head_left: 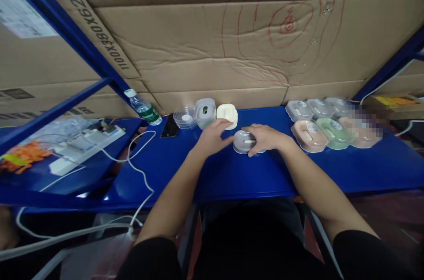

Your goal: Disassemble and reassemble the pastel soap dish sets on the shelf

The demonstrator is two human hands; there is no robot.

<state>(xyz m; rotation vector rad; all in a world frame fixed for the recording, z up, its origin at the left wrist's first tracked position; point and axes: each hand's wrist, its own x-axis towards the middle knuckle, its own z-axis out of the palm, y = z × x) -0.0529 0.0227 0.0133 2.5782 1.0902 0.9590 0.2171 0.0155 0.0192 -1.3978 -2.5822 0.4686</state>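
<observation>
A grey lidded box (244,142) with a pale handle bar rests on the blue table, in front of me. My right hand (263,138) is curled round its right side, thumb and fingers on the lid and edge. Just left of the box is my left hand (217,138), its fingers apart and holding nothing. Beyond the left hand's fingertips lie cream lids (227,114). Beside them stands a stack of grey pieces (205,112), and clear plastic covers (185,116) sit to its left.
Several finished-looking grey, pink and green boxes (335,132) stand at the right. A phone (169,126), a water bottle (145,110) and a white cable (142,172) are at the left. A cardboard wall (192,46) closes the back.
</observation>
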